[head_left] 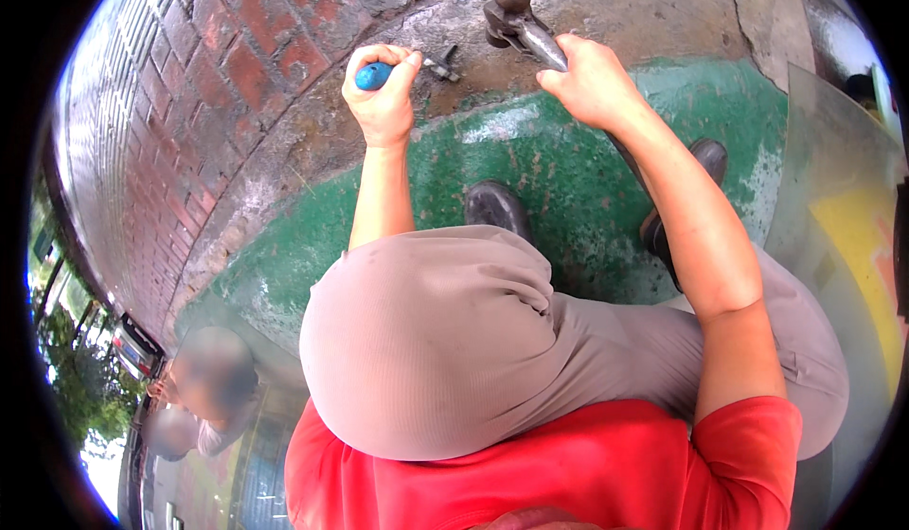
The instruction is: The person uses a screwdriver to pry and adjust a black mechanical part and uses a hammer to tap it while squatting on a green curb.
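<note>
My left hand (pixel 386 99) is closed around a blue-handled tool (pixel 374 77). Only the rounded blue end shows at the top of the fist, so its kind is hidden. Just right of that fist, a small grey metal piece (pixel 442 64) lies low against the concrete; whether it touches the tool I cannot tell. My right hand (pixel 595 83) grips a ball-peen hammer (pixel 541 45) by the neck, close under the head. The hammer's round peen points up and away from me, and its dark handle runs back beneath my forearm. The hammer head is apart from the blue tool.
I sit or squat with bent knees, dark shoes (pixel 498 208) on a worn green-painted strip (pixel 578 213). Beyond it come bare concrete and red-brown brick paving (pixel 241 66). A pale panel with yellow (pixel 843 237) stands at the right. Another person (pixel 216 379) is at the lower left.
</note>
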Demonstrator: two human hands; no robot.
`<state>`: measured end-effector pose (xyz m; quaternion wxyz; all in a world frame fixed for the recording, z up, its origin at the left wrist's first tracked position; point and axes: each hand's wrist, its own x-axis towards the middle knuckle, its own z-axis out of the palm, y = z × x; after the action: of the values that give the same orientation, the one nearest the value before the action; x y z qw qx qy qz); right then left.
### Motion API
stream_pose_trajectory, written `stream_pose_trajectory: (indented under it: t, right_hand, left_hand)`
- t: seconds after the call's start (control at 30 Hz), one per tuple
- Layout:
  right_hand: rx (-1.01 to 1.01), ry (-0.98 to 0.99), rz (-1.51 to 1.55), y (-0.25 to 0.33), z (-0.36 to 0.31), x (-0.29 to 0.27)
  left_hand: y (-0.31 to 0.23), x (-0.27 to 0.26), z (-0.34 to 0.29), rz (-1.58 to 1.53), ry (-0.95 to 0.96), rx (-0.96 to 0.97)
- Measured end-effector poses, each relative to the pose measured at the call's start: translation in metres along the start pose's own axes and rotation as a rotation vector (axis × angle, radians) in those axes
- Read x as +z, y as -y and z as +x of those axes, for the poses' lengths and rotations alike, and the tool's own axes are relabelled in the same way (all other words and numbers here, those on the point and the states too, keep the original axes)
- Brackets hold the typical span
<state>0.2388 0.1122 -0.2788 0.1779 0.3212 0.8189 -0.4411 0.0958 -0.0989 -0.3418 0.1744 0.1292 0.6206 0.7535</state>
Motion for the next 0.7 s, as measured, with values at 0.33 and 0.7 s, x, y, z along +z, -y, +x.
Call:
stream_pose_trajectory:
  t: [0.33,0.7]
  right_hand:
    - [0.028,0.038,-0.012,0.006,-0.002,-0.003]
    - [0.007,0.028,-0.027,0.009,-0.005,-0.003]
  left_hand:
    - [-0.007,-0.006,-0.013,0.007,-0.013,0.008]
    - [-0.004,-0.005,-0.012,0.013,-0.023,0.012]
